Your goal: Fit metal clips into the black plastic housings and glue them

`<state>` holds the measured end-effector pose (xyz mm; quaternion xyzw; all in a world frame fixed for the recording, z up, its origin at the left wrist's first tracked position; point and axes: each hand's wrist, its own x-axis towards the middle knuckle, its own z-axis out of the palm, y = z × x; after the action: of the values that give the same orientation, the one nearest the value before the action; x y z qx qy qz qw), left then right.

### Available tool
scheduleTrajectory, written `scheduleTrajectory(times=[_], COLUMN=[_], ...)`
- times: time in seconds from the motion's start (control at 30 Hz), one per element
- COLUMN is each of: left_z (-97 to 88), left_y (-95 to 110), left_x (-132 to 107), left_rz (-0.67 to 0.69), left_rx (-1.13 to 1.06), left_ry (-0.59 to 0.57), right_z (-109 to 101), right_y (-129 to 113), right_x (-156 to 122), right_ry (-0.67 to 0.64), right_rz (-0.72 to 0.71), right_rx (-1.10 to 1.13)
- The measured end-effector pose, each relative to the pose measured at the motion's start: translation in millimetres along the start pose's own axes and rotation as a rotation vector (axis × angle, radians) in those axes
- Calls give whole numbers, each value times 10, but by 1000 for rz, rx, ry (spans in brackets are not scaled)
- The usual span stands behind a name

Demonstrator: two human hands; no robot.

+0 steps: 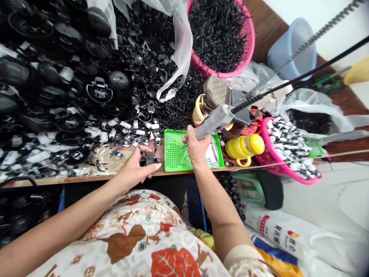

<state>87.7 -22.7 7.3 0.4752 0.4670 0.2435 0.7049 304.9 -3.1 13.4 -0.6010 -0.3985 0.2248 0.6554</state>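
My left hand rests at the front edge of the wooden workbench, fingers closed around a small black plastic part. My right hand is wrapped round the grey handle of an electric screwdriver, whose tip points down over a green perforated tray. A black cable runs up and to the right from the tool. A small clear bag lies at the tray's right end.
Heaps of black plastic parts cover the bench's left and back. A pink basket of black clips stands behind, another pink basket at the right. A yellow bottle, a blue bucket and printed sacks are nearby.
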Motion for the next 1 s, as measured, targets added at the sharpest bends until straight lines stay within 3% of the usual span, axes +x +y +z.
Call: scheduleTrajectory(times=[0.3,0.43,0.57,0.7,0.8,0.9,1.0], left_z=[5,1,17,177,373,505,502], left_y=[17,26,137,399,540,540,432], left_x=[-20,-28,-22,56,152,206,176], left_rz=[-4,-15,-50,-70,-114,-173,-187], left_rx=[25,-3,-218,-547,-657,-659,-518], left_ry=[13,1,12,-45,-72,-68,-81], right_z=[-7,-11,83,159,124,46,-4], right_y=[-22,-144,-312,-426,-485,-468,-328], right_x=[10,-46,-192,-320,-331,-252,-116], right_ry=[41,38,-29,-77,-59,0,32], right_rz=[-51,-82,-50,-41,-81,-127,-115], right_rx=[-13,42,218,272,274,249,172])
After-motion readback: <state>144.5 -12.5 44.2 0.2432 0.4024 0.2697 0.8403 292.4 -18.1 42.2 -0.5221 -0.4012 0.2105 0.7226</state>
